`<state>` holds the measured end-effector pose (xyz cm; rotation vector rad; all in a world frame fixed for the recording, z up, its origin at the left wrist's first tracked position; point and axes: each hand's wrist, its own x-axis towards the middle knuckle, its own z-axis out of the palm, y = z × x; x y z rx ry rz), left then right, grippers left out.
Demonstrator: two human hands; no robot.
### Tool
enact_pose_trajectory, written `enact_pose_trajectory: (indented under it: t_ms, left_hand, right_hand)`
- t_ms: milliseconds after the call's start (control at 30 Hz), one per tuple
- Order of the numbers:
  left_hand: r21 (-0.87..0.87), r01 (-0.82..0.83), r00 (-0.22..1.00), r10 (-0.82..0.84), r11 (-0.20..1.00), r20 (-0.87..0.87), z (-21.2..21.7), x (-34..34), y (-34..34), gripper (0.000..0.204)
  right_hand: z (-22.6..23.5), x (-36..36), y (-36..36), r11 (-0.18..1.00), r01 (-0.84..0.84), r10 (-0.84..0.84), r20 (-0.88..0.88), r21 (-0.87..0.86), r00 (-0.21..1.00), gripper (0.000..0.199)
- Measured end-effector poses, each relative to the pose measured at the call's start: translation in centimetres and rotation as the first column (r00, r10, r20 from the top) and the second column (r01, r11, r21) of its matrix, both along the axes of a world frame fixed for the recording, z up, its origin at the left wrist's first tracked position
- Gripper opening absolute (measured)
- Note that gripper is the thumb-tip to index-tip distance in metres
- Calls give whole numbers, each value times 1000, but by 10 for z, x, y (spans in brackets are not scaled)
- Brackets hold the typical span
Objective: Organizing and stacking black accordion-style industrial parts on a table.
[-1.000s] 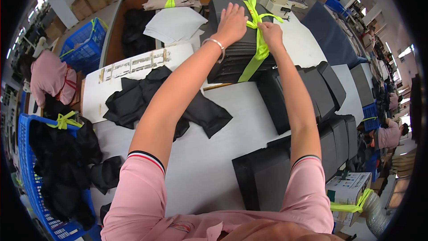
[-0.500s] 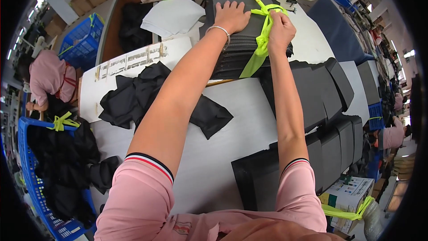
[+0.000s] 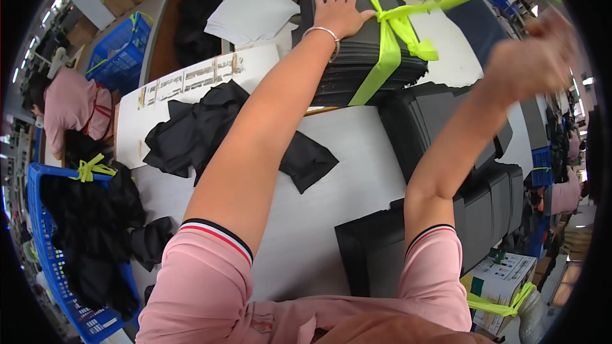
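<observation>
A thick stack of dark grey padded fabric pieces lies at the far side of the worktable. My left hand rests on top of it, fingers spread, a bangle at the wrist. A yellow-green fabric strip wraps the stack and is knotted on its upper face. One long tail of the strip arcs up to the right, to my right hand. That hand is raised off the stack and smeared by motion, its fingers looking closed around the tail's end.
Crumpled black fabric lies on the white table. Overlapping grey pieces spread along the right. White sheets sit at the back. A blue basket of black cloth stands left; a carton stands lower right. A co-worker sits left.
My right hand has swung from the knot up and out to the right, drawing out a long tail of the strip. The left hand stays on the stack.
</observation>
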<state>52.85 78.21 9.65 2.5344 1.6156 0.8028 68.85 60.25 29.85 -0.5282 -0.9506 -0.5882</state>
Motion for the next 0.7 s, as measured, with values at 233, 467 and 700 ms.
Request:
enact_pose_trajectory:
  t_ms: [233, 467, 700]
  left_hand:
    - [16, -33, 998, 34, 999, -57, -3, -12, -4, 76]
    - [8, -23, 993, 23, 1000, -112, 2, -2, -12, 82]
    - [30, -35, 999, 35, 999, -14, -9, -15, -3, 79]
  right_hand:
    - [-64, 73, 69, 736, -189, 293, 55, -650, 954, 21]
    - [-173, 21, 120, 279, 504, 292, 573, -817, 766, 45]
    - [-106, 29, 93, 6, 388, 597, 315, -922, 738, 18]
